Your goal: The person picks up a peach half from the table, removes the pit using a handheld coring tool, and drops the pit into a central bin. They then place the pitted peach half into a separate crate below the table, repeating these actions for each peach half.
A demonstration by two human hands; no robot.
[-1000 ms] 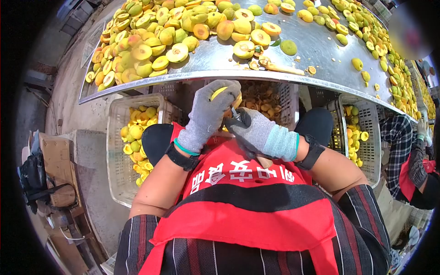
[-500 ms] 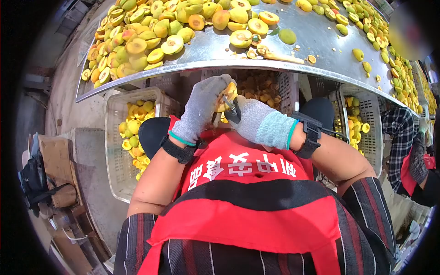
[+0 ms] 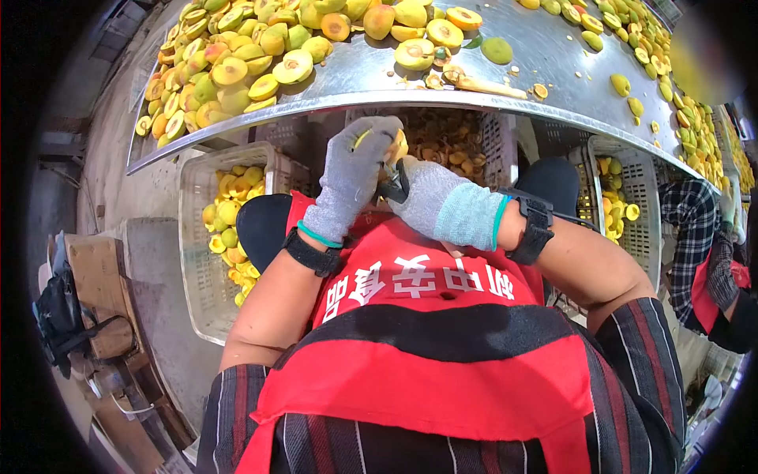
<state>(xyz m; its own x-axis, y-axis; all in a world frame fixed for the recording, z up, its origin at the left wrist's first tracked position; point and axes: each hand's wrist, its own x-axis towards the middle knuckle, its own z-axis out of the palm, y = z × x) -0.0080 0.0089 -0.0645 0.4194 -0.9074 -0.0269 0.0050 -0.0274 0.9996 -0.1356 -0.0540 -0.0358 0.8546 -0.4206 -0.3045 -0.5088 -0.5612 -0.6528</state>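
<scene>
My left hand (image 3: 354, 170), in a grey knit glove with a teal-edged cuff, is closed around a yellow peach half (image 3: 402, 145) in front of my red apron. Only part of the fruit shows past the fingers. My right hand (image 3: 430, 196), gloved alike, presses close against the fruit from the right. Its fingers are curled, and something black (image 3: 395, 186) shows at their tips; whether this is a tool or a finger cover I cannot tell. Beyond both hands runs the edge of a metal table (image 3: 339, 98), with a heap of cut peaches (image 3: 229, 73) at its left.
A pale crate (image 3: 189, 261) of peach halves stands left of my legs, another crate (image 3: 643, 197) right. Below the table edge, a crate (image 3: 497, 150) holds peach scraps (image 3: 446, 142). A co-worker's checked sleeve (image 3: 685, 209) is at far right. Cardboard (image 3: 99, 276) leans at left.
Both hands have shifted slightly up and stay together at the peach. The left glove has turned over the fruit, so less of it shows. The whole view has tilted a little.
</scene>
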